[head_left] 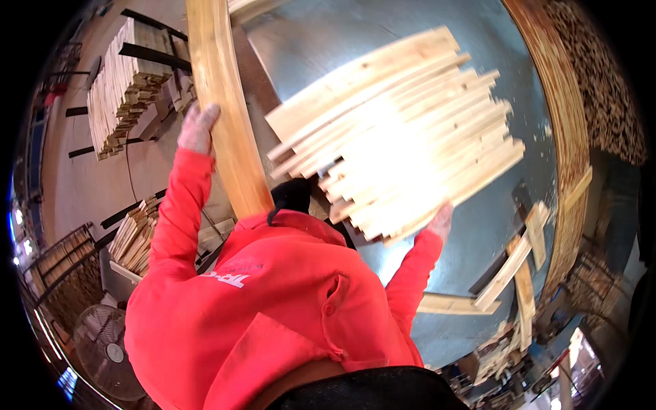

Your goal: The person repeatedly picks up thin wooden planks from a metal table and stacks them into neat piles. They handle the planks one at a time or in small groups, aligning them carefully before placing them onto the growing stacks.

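Against the left fingers, a board is glowing honey-orange with streaky grain. Beyond the right fingers, stacked strips are showing pale cream, brown-knotted, and glaring white mid-stack. Right of those fingers, a tabletop is gleaming blue-grey. Nearer than both, a shirt is showing bright red.

I see a tan floor spreading across the left, with a round caged fan low in that corner, near a metal-framed stack of wood. Small bright lights dot the dim far-left edge. On my right, a blue-grey table catches patches of glare; a brown wooden strip runs along its side, and beyond, densely piled wood fades into shadow.
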### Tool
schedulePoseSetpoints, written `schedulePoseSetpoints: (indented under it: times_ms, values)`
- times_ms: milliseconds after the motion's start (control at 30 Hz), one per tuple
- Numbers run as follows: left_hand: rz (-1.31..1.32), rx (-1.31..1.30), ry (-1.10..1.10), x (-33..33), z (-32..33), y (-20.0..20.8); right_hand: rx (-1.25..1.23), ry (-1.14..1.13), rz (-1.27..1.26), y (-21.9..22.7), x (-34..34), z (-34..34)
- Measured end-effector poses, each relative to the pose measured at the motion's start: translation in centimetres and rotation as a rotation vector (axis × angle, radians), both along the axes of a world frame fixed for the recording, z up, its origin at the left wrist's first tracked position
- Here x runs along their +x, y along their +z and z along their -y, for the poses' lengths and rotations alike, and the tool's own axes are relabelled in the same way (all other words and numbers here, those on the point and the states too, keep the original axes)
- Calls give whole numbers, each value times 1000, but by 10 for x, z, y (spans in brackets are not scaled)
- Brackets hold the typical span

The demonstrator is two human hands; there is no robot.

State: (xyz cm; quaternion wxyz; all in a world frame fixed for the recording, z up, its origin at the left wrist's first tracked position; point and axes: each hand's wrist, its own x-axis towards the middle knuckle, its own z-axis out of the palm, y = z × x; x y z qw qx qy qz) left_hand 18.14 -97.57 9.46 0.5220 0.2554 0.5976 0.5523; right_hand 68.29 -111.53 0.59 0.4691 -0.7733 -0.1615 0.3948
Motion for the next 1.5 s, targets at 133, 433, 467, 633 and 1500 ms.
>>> schedulePoseSetpoints:
  times_ms: [133,433,467,633,1500]
  values:
    - [381,-130,-144,-11,68,-13,-298,-166,157,5,-25,-13]
    - [-132,58,126,-167,30,5,-89,342,375,2,-136,-139]
    - [-100,163,255,-197,17,10,-59,399,398,6,-156,-160]
    - [-884,-402,511,-468,-6,-41,6,619,494,12,-260,-245]
    - [146,542,-782,-249,-195,39,-1149,-189,1015,128,-259,-60]
